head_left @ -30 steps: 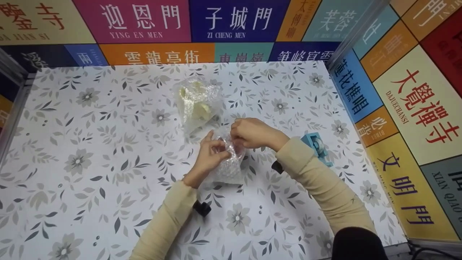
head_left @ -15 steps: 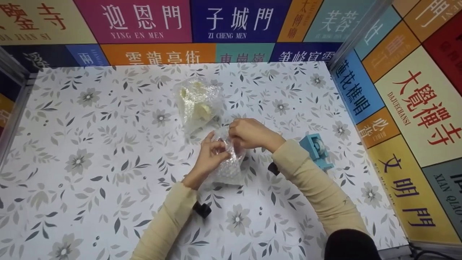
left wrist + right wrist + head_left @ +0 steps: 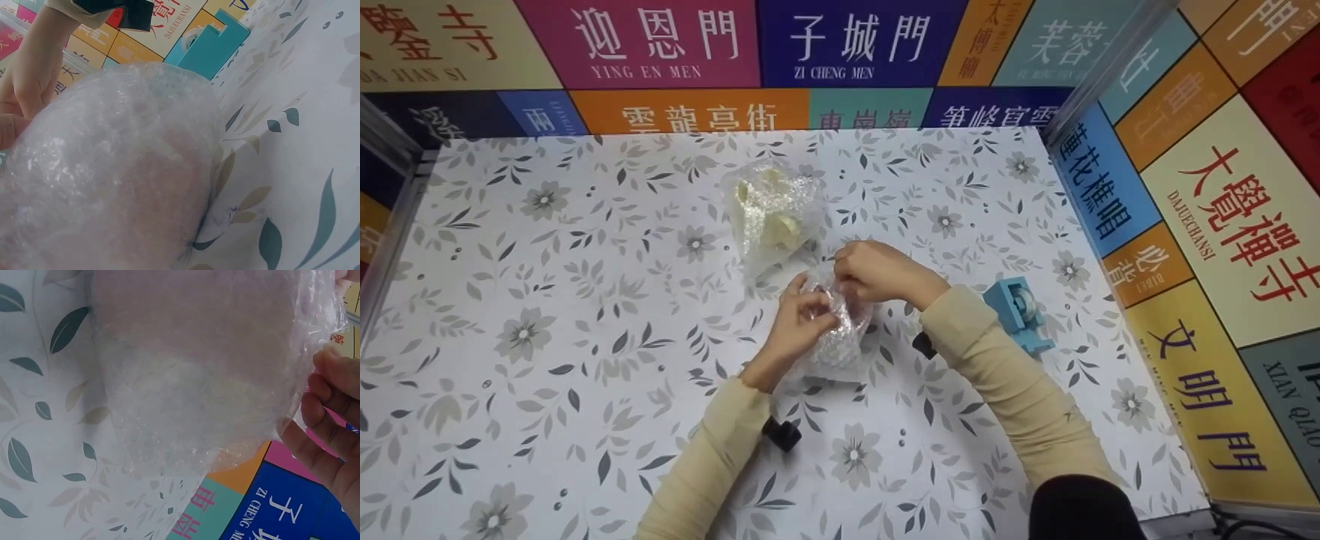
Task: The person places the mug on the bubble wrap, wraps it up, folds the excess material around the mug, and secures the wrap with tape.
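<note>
A bubble wrap bag [image 3: 838, 349] stands between both hands over the table, with a pinkish tint showing through its film. My left hand [image 3: 799, 322] pinches its left side near the top, thumb and fingers meeting on the plastic. At the upper right edge, my right hand [image 3: 877, 271] has its fingers curled onto the film. The left wrist view shows the bulging bubble wrap bag [image 3: 124, 169] up close, with the right hand [image 3: 34, 73] behind it. In the right wrist view the bubble wrap bag [image 3: 197, 382] fills the upper middle. What is inside is blurred by the wrap.
Behind the hands lies another bubble-wrapped bundle [image 3: 776, 214] with pale yellow pieces inside. A teal tape dispenser [image 3: 1016, 307] with a roll of tape sits beside the right sleeve. Lettered panels [image 3: 675, 41] border the flower-patterned table [image 3: 585, 315] at the back and right.
My right hand and forearm have shifted slightly left and away, keeping hold of the bag's upper edge. The left hand has stayed in place on the bag.
</note>
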Action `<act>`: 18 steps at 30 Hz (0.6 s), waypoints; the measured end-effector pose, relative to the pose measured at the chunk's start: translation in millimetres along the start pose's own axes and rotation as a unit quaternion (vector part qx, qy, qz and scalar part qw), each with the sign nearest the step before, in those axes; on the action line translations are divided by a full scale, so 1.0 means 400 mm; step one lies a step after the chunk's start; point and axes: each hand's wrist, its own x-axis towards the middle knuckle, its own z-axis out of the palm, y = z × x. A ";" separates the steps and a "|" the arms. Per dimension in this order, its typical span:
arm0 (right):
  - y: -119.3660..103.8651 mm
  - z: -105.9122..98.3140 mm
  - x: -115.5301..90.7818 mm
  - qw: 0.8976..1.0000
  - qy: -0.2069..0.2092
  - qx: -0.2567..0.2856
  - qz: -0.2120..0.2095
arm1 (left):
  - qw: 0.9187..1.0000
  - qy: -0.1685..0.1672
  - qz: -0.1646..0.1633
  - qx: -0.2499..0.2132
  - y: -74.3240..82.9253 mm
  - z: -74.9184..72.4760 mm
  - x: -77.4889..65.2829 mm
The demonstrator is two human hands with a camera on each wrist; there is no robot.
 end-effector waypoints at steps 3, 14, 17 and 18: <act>0.002 0.005 0.002 1.000 0.004 -0.010 -0.001 | 1.000 -0.008 0.005 -0.002 -0.002 0.000 0.003; 0.005 0.019 -0.008 0.998 0.018 0.024 0.058 | 0.999 -0.032 -0.004 -0.030 -0.010 -0.010 0.000; 0.019 0.018 -0.007 0.991 0.016 0.068 0.111 | 0.998 -0.042 -0.006 -0.041 -0.010 -0.011 -0.001; 0.024 0.018 -0.004 0.988 0.015 0.088 0.123 | 0.998 -0.045 -0.006 -0.043 -0.010 -0.011 -0.001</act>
